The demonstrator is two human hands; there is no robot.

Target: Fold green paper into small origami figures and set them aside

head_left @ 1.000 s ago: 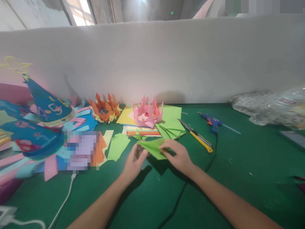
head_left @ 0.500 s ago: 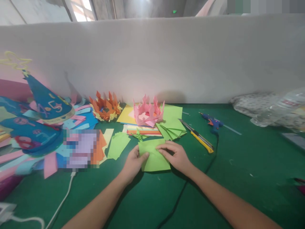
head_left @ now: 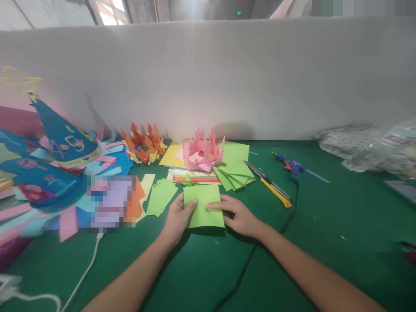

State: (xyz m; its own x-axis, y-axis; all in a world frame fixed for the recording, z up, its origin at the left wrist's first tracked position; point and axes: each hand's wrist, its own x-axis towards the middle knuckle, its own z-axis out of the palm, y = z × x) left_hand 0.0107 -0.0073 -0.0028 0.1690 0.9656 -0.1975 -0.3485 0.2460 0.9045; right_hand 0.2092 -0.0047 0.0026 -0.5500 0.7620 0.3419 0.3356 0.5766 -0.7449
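Observation:
A light green square of paper (head_left: 204,207) lies flat on the green table (head_left: 318,242) in front of me. My left hand (head_left: 177,218) rests at its left edge, thumb pressed on top of the sheet and fingers curled under the edge. My right hand (head_left: 237,214) lies on the right side, fingers stretched flat across the paper. Just behind it sit a small green folded piece (head_left: 187,181), a fan of folded green sheets (head_left: 234,177) and a pink paper crown (head_left: 202,151).
An orange paper crown (head_left: 143,143) and blue paper hats (head_left: 61,138) with coloured scraps fill the left side. A yellow utility knife (head_left: 272,186) and a blue glue gun (head_left: 288,164) with a black cord lie at the right. Plastic bags (head_left: 367,147) are far right. A white partition stands behind.
The green paper, folded and raised a second ago, has been opened out and laid flat. Both hands moved slightly toward me and now press on it.

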